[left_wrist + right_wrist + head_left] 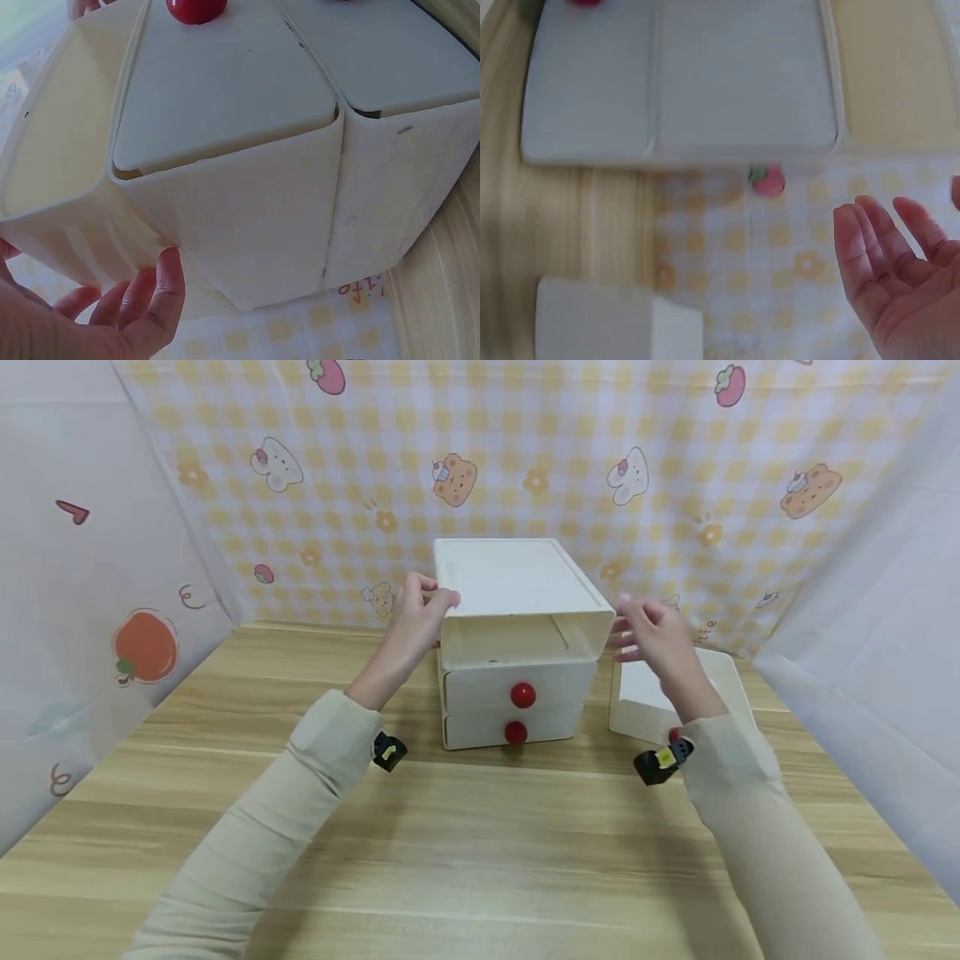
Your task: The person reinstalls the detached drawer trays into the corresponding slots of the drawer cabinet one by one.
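Observation:
A white drawer cabinet (525, 577) stands on the table, its top compartment an open, hollow frame (517, 639). Below it are two closed drawers with red knobs, the middle drawer (480, 692) and the bottom drawer (480, 731). My left hand (416, 622) grips the top frame at its left front corner, thumb on the upper edge and fingers against the side wall, as the left wrist view also shows. Off the frame's right side is my right hand (660, 639), fingers loosely bent and holding nothing; a gap to the cabinet shows in the right wrist view.
A loose white drawer (637, 714) with a red knob lies on the table right of the cabinet, partly hidden by my right arm. Behind the cabinet hangs a yellow checked curtain (525, 427). The wooden table (480, 843) extends in front, with white cloth at both sides.

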A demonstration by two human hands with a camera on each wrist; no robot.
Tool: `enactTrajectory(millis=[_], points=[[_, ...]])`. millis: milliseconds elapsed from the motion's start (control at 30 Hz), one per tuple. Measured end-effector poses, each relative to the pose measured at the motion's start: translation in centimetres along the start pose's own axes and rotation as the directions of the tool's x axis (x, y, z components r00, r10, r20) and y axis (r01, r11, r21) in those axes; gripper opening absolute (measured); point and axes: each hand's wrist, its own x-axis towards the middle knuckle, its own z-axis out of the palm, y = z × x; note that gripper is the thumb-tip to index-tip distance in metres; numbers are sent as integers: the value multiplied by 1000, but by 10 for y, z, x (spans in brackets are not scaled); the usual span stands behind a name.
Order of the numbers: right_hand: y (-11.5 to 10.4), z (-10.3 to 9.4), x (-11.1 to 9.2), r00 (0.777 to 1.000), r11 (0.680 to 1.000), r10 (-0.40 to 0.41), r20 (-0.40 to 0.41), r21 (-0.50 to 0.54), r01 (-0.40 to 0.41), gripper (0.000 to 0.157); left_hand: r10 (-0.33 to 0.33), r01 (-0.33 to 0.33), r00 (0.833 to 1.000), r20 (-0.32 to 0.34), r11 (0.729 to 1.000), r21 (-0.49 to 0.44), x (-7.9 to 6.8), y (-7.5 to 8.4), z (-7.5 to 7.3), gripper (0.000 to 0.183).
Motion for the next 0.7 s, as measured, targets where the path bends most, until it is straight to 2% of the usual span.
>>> enactTrajectory(millis=[100,200,333,433,567,700], points=[[18,-21,-2,1000,1000,10,-14,-19,-10,29,10,-10,1000,-2,1000,13,-1,-1,1,36],[38,-43,-5,997,994,20,-70,-103,-27,18,10,-10,1000,-4,1000,19,-1,-2,2,36],[64,-70,-12,990,945,53,-131,-314,-92,39,21,-21,1000,-13,1000,18,-1,-3,2,34],[83,-88,-18,984,902,105,-145,-404,-155,52,25,-25,1000,-14,1000,15,-1,-3,1,33],[106,-105,-25,969,888,188,-161,-394,-237,57,16,-16,1000,-7,1000,22,-1,-2,1,33],[124,-115,-30,942,874,299,-153,-352,-335,62,2,-2,1000,-6,1000,28,-1,-2,1,34]])
